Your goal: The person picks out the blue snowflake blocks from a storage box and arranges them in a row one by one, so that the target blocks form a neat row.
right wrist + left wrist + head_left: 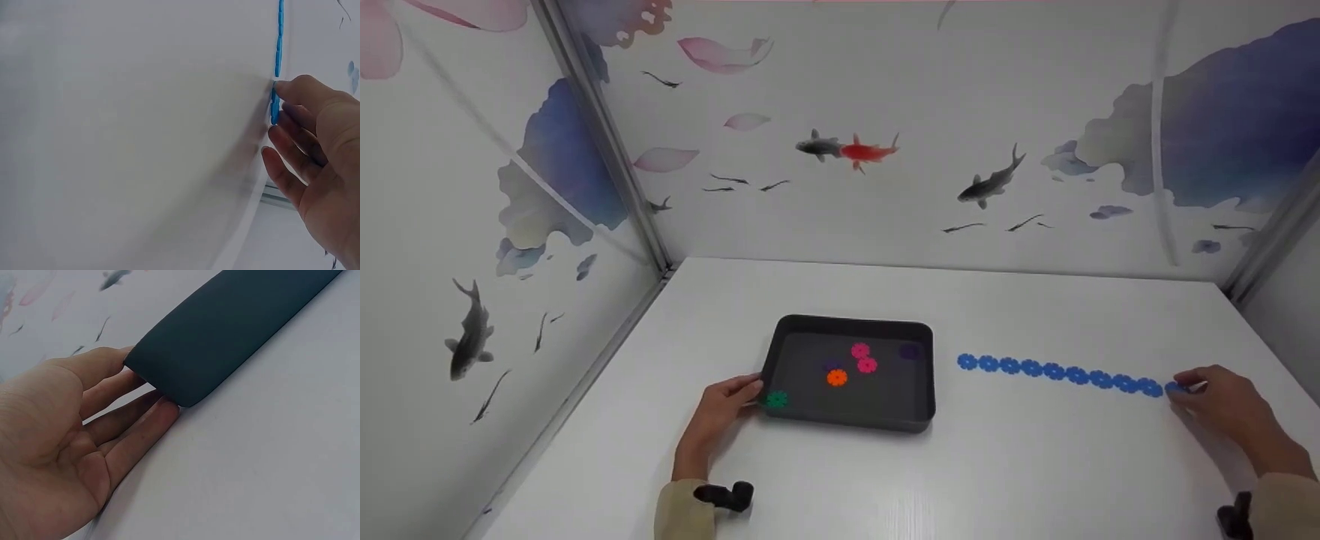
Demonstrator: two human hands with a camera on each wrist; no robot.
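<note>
A row of blue flower-shaped plastic discs (1054, 371) runs across the white table, right of a dark rectangular tray (857, 426). At the row's right end my right hand (1222, 401) pinches one more blue disc (274, 104) between thumb and fingertips. In the right wrist view a small gap separates it from the row (279, 53), and my other fingers are loosely bent below. My left hand (724, 412) holds the tray's near left side, thumb at the rim. In the left wrist view the fingers (146, 433) reach the lower corner of the tray wall (208, 337).
Inside the tray lie two pink discs (863, 358), an orange disc (837, 377), a green disc (777, 399) and dark purple discs (910, 351). Printed panels (885, 217) with fish wall the table (840, 487) at the back and sides.
</note>
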